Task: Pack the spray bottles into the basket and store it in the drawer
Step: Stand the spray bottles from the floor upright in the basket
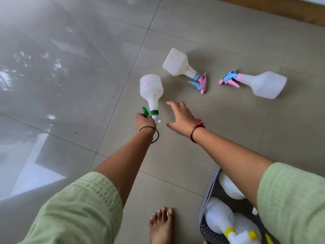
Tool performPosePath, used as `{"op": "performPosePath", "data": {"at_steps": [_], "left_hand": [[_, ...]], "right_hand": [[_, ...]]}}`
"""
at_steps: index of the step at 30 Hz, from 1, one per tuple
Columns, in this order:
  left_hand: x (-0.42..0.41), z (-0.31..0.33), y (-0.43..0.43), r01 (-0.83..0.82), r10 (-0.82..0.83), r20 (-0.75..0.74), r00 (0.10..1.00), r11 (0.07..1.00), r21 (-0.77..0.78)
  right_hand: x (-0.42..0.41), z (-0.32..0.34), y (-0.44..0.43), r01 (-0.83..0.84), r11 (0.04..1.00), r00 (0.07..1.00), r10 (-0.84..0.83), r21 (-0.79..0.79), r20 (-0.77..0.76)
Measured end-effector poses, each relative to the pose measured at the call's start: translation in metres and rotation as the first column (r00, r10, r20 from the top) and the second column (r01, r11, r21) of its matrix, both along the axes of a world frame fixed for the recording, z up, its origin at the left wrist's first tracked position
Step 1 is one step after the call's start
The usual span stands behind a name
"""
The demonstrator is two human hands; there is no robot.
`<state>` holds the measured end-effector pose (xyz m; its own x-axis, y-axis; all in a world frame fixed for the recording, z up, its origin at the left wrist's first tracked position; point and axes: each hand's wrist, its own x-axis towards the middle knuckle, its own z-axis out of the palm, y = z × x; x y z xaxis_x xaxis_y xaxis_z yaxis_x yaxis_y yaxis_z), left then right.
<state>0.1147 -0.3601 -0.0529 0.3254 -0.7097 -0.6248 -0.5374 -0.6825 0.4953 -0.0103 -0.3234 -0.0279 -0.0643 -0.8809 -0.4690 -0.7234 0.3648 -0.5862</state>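
Note:
My left hand grips the green-and-white spray head of a white bottle whose body points away from me. My right hand is stretched out open just right of it, fingers spread, holding nothing. Two more white bottles lie on the floor beyond: one with a pink and blue trigger in the middle, another with a pink and blue trigger to the right. A grey perforated basket sits at the lower right under my right arm and holds several white bottles with yellow triggers.
The floor is glossy grey tile with reflections at left. A wooden skirting strip runs along the top right. My bare foot rests on the floor left of the basket. No drawer is in view.

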Motion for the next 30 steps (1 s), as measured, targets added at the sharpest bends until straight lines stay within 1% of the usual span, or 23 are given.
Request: {"op": "performPosePath", "data": {"at_steps": [3, 5, 7, 10, 13, 15, 16, 17, 18, 19, 20, 22, 26, 28, 30], "left_hand": [[-0.010, 0.042, 0.015, 0.123, -0.123, -0.004, 0.992, 0.992, -0.022], [-0.018, 0.070, 0.028, 0.197, -0.198, -0.022, 0.980, 0.980, -0.035], [-0.028, 0.095, 0.040, 0.281, -0.282, 0.000, 0.959, 0.958, -0.063], [-0.050, 0.133, 0.055, 0.389, -0.389, 0.016, 0.921, 0.916, -0.096], [-0.079, 0.170, 0.066, 0.434, -0.437, 0.004, 0.900, 0.893, -0.118], [-0.101, 0.192, 0.075, 0.450, -0.462, -0.061, 0.885, 0.880, -0.151], [-0.113, 0.203, 0.080, 0.449, -0.473, -0.140, 0.870, 0.877, -0.171], [-0.124, 0.213, 0.085, 0.439, -0.471, -0.257, 0.844, 0.882, -0.173], [-0.136, 0.223, 0.092, 0.432, -0.460, -0.377, 0.804, 0.887, -0.162], [-0.145, 0.230, 0.099, 0.437, -0.455, -0.454, 0.766, 0.887, -0.152], [-0.154, 0.234, 0.106, 0.465, -0.476, -0.485, 0.733, 0.872, -0.153], [-0.165, 0.239, 0.120, 0.533, -0.546, -0.465, 0.696, 0.828, -0.175], [-0.164, 0.233, 0.147, 0.602, -0.642, -0.383, 0.664, 0.763, -0.235], [-0.158, 0.227, 0.160, 0.614, -0.656, -0.351, 0.668, 0.753, -0.237], [-0.154, 0.219, 0.173, 0.662, -0.693, -0.291, 0.659, 0.719, -0.213]], "right_hand": [[0.005, 0.030, 0.018, -0.102, 0.995, 0.994, 0.103, -0.019, 0.022], [0.008, 0.049, 0.034, -0.113, 0.994, 0.993, 0.113, -0.010, 0.018], [0.009, 0.066, 0.050, -0.027, 0.999, 0.999, 0.028, -0.040, 0.019], [-0.004, 0.094, 0.071, 0.123, 0.981, 0.991, -0.130, -0.153, -0.033], [-0.029, 0.122, 0.089, 0.179, 0.950, 0.971, -0.212, -0.254, -0.107], [-0.052, 0.141, 0.102, 0.227, 0.921, 0.953, -0.277, -0.315, -0.123], [-0.065, 0.150, 0.109, 0.258, 0.902, 0.942, -0.315, -0.345, -0.120], [-0.077, 0.157, 0.116, 0.294, 0.883, 0.927, -0.357, -0.365, -0.117], [-0.092, 0.165, 0.123, 0.343, 0.862, 0.904, -0.410, -0.373, -0.117], [-0.106, 0.171, 0.132, 0.396, 0.841, 0.875, -0.467, -0.369, -0.125], [-0.122, 0.176, 0.142, 0.452, 0.816, 0.839, -0.526, -0.359, -0.139], [-0.152, 0.184, 0.167, 0.570, 0.752, 0.753, -0.639, -0.329, -0.156], [-0.199, 0.196, 0.233, 0.799, 0.564, 0.543, -0.825, -0.206, -0.154], [-0.208, 0.200, 0.267, 0.845, 0.515, 0.492, -0.854, -0.142, -0.170], [-0.207, 0.199, 0.298, 0.860, 0.504, 0.484, -0.855, -0.079, -0.189]]}}
